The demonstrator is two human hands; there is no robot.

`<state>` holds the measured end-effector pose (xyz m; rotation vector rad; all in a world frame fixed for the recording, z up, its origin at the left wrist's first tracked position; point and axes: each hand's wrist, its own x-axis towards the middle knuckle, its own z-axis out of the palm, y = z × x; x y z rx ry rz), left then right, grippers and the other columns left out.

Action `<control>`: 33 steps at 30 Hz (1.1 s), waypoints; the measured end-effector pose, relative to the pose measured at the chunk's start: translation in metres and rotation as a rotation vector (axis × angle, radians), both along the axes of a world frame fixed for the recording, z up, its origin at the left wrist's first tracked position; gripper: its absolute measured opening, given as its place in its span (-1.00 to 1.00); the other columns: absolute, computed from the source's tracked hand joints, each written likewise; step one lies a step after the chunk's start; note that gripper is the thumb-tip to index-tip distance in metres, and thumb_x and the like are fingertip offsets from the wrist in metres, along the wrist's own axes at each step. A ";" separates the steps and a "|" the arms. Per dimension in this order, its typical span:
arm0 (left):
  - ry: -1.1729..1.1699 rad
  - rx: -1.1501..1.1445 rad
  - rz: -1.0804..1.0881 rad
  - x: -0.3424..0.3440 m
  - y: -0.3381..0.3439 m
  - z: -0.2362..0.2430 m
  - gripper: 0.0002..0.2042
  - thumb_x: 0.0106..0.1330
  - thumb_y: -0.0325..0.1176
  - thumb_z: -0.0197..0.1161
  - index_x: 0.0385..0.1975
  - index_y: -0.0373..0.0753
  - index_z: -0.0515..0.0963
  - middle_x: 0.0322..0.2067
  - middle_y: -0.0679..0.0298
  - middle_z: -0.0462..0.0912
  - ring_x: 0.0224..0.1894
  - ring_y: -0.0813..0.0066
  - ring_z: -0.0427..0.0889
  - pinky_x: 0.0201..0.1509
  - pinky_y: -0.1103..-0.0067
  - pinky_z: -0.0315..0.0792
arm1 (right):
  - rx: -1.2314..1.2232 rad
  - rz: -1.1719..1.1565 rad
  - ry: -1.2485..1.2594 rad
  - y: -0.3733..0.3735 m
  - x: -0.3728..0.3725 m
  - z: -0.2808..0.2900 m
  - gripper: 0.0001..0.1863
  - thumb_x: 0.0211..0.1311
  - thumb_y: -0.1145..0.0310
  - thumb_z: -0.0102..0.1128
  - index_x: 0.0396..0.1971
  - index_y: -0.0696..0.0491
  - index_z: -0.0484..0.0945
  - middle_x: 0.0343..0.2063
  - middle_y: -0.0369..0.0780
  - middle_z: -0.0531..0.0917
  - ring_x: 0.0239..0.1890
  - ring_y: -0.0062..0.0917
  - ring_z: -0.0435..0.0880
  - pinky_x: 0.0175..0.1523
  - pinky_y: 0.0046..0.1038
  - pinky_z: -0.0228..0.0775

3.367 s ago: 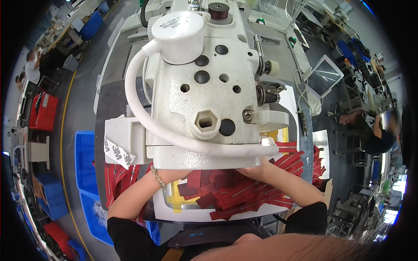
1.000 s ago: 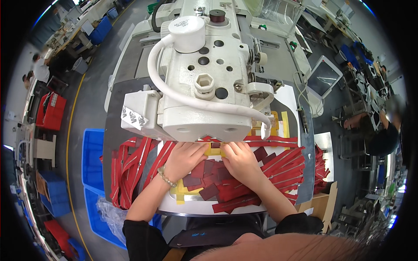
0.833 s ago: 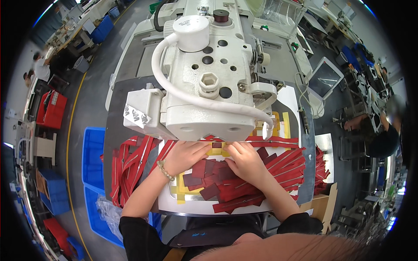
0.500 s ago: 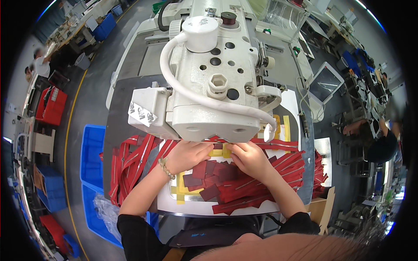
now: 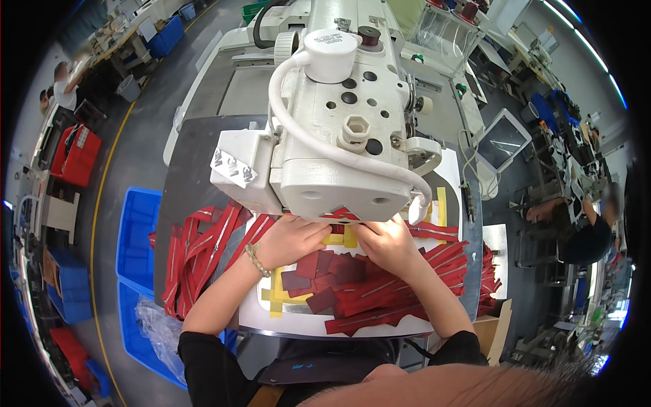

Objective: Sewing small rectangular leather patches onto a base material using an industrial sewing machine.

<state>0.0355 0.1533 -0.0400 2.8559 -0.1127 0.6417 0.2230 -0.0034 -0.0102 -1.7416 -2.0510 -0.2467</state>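
Observation:
A white industrial sewing machine point(image 5: 342, 180) stands in front of me, its head over the work. Just under its front edge, my left hand point(image 5: 291, 242) has its fingers pressed together on a red zipper point(image 5: 434, 232). My right hand point(image 5: 386, 245) pinches down on the same strip from the other side. The machine head partly hides the fingertips and the middle of the strip. Between my hands lie yellow tape marks point(image 5: 342, 237). Below them is a pile of dark red fabric tabs point(image 5: 319, 273) joined to red zippers point(image 5: 380, 295).
More red zippers point(image 5: 196, 254) hang in loops at the left of the table point(image 5: 186, 156). Blue bins point(image 5: 137, 230) stand beside it, one with clear plastic point(image 5: 159, 332). A screen point(image 5: 503, 140) stands at the right. Other people sit at benches on both sides.
The view has shifted a little, so the machine appears farther right. Both hands stay at the strip under the machine head, with only slight movement of the fingers.

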 end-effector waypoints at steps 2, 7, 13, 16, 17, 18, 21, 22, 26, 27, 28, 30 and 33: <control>0.017 -0.025 0.004 -0.004 0.003 -0.006 -0.69 0.10 -0.21 0.30 -0.17 -0.16 0.56 -0.17 0.40 0.61 -0.17 0.54 0.60 -0.17 0.56 0.47 | -0.002 0.025 0.024 -0.002 0.002 0.001 -0.71 -0.13 0.50 0.19 -0.29 0.08 0.56 -0.38 -0.27 0.55 -0.34 -0.47 0.54 -0.11 -0.40 0.37; 0.010 -0.115 0.002 -0.006 0.006 -0.015 -0.68 0.12 -0.19 0.27 -0.13 -0.14 0.55 -0.14 0.43 0.61 -0.26 0.55 0.60 -0.32 0.56 0.47 | -0.068 -0.014 0.117 -0.013 0.003 -0.001 -0.75 -0.03 0.51 0.23 -0.26 0.12 0.57 -0.24 -0.23 0.61 -0.15 -0.37 0.59 0.09 -0.32 0.36; -0.011 -0.157 -0.021 -0.006 0.007 -0.017 -0.70 0.16 -0.15 0.25 -0.16 -0.12 0.57 -0.25 0.38 0.66 -0.42 0.43 0.64 -0.50 0.55 0.47 | -0.117 -0.011 0.234 -0.019 0.007 -0.015 -0.74 -0.03 0.56 0.22 -0.25 0.15 0.57 -0.23 -0.18 0.61 -0.11 -0.28 0.58 0.07 -0.24 0.39; 0.053 -0.166 0.018 -0.013 0.007 -0.021 -0.73 0.21 -0.13 0.22 -0.16 -0.08 0.58 -0.28 0.37 0.67 -0.46 0.40 0.65 -0.57 0.55 0.46 | -0.194 -0.074 0.313 -0.026 0.007 -0.023 -0.71 -0.04 0.56 0.22 -0.23 0.15 0.57 -0.15 -0.15 0.61 -0.08 -0.23 0.58 0.07 -0.21 0.40; 0.118 -0.221 0.049 -0.016 0.005 -0.022 -0.74 0.23 -0.13 0.20 -0.15 -0.07 0.58 -0.26 0.35 0.67 -0.40 0.38 0.65 -0.48 0.52 0.50 | -0.193 -0.075 0.322 -0.028 0.007 -0.027 -0.71 -0.04 0.56 0.22 -0.23 0.15 0.57 -0.15 -0.15 0.61 -0.08 -0.23 0.58 0.07 -0.21 0.40; 0.182 -0.275 0.081 -0.017 0.006 -0.022 -0.75 0.25 -0.13 0.19 -0.15 -0.07 0.58 -0.24 0.33 0.66 -0.34 0.36 0.66 -0.40 0.50 0.54 | -0.179 -0.079 0.297 -0.030 0.008 -0.030 -0.69 -0.04 0.56 0.22 -0.20 0.14 0.57 -0.11 -0.14 0.61 -0.05 -0.24 0.58 0.08 -0.21 0.40; 0.114 -0.304 0.058 -0.013 0.004 -0.015 -0.73 0.26 -0.23 0.20 -0.05 -0.08 0.56 -0.09 0.26 0.61 -0.05 0.31 0.59 0.03 0.40 0.47 | -0.147 -0.082 0.284 -0.029 0.009 -0.028 -0.67 -0.03 0.55 0.20 -0.17 0.11 0.58 -0.04 -0.13 0.59 0.00 -0.25 0.57 0.09 -0.21 0.40; 0.123 -0.317 0.062 -0.013 0.005 -0.015 -0.69 0.26 -0.26 0.20 0.01 -0.09 0.53 -0.01 0.22 0.58 0.07 0.28 0.53 0.18 0.37 0.39 | -0.127 -0.067 0.294 -0.027 0.009 -0.025 -0.67 -0.02 0.54 0.20 -0.16 0.10 0.58 -0.02 -0.13 0.59 0.02 -0.27 0.57 0.11 -0.21 0.39; 0.148 -0.314 0.031 -0.018 0.001 -0.013 -0.69 0.26 -0.26 0.20 0.01 -0.10 0.53 -0.01 0.23 0.58 0.07 0.29 0.53 0.17 0.38 0.39 | -0.187 -0.116 0.627 -0.030 0.009 -0.031 -0.69 -0.03 0.54 0.17 -0.19 0.08 0.61 -0.07 -0.18 0.62 0.00 -0.29 0.59 0.07 -0.25 0.42; 0.151 -0.314 0.017 -0.013 0.007 -0.015 -0.68 0.26 -0.25 0.20 0.01 -0.10 0.53 -0.01 0.23 0.58 0.07 0.29 0.53 0.17 0.38 0.39 | -0.211 -0.150 0.605 -0.034 0.010 -0.035 -0.68 -0.04 0.53 0.17 -0.19 0.08 0.61 -0.10 -0.21 0.64 -0.04 -0.29 0.61 0.04 -0.26 0.43; 0.156 -0.313 0.004 -0.016 0.008 -0.014 -0.68 0.26 -0.25 0.20 0.01 -0.10 0.53 -0.01 0.23 0.58 0.07 0.29 0.53 0.17 0.38 0.39 | -0.203 -0.162 0.607 -0.035 0.013 -0.034 -0.68 -0.04 0.53 0.17 -0.19 0.08 0.61 -0.10 -0.21 0.64 -0.04 -0.29 0.61 0.04 -0.26 0.43; 0.176 -0.313 0.020 0.026 0.025 -0.013 -0.68 0.26 -0.25 0.20 0.01 -0.10 0.53 -0.01 0.23 0.58 0.06 0.29 0.53 0.17 0.38 0.39 | -0.126 -0.033 0.603 -0.026 0.010 -0.042 -0.68 -0.05 0.52 0.18 -0.20 0.08 0.61 -0.12 -0.21 0.64 -0.07 -0.29 0.61 0.03 -0.26 0.44; 0.204 -0.321 -0.002 -0.009 0.021 -0.018 -0.68 0.26 -0.24 0.20 0.01 -0.10 0.53 -0.01 0.23 0.59 0.06 0.29 0.54 0.16 0.38 0.40 | -0.131 -0.071 0.665 -0.025 0.010 -0.030 -0.74 0.02 0.39 0.19 -0.24 0.08 0.61 -0.15 -0.20 0.64 -0.07 -0.29 0.61 0.06 -0.26 0.41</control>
